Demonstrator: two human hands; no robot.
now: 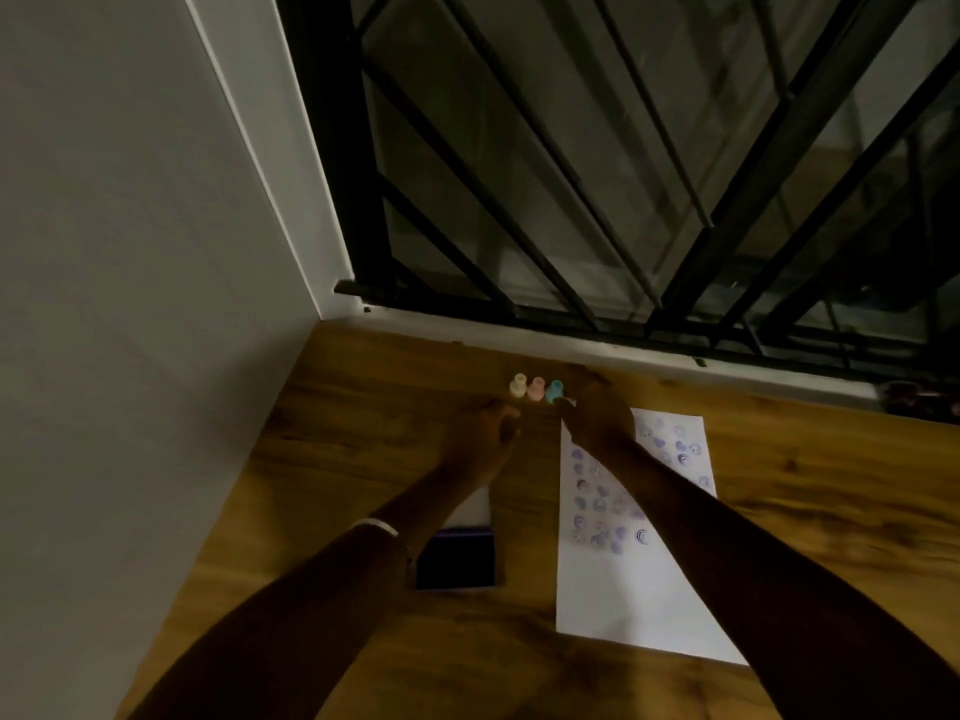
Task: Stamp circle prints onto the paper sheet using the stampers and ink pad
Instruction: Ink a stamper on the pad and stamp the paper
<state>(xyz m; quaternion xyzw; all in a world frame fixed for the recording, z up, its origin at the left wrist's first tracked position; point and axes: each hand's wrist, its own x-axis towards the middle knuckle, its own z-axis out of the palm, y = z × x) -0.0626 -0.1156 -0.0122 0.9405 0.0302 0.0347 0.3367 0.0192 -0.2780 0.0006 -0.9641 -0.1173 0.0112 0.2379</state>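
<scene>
Three small stampers stand in a row near the table's far edge: yellow (518, 385), pink (535, 388) and teal (554, 391). My right hand (597, 415) reaches over the top of the paper sheet (618, 589), and its fingertips touch the base of the teal stamper; the dim, blurred view hides whether they grip it. My left hand (480, 436) hovers just in front of the yellow stamper with loosely curled fingers and holds nothing. The sheet carries several purple round prints on its upper half. The open ink pad (456, 561), dark inside, lies under my left forearm, left of the sheet.
The wooden table (805, 517) meets a grey wall (130, 304) on the left. Along the back runs a white sill under a window with black bars (597, 226). A small dark object (906, 397) sits on the sill at far right.
</scene>
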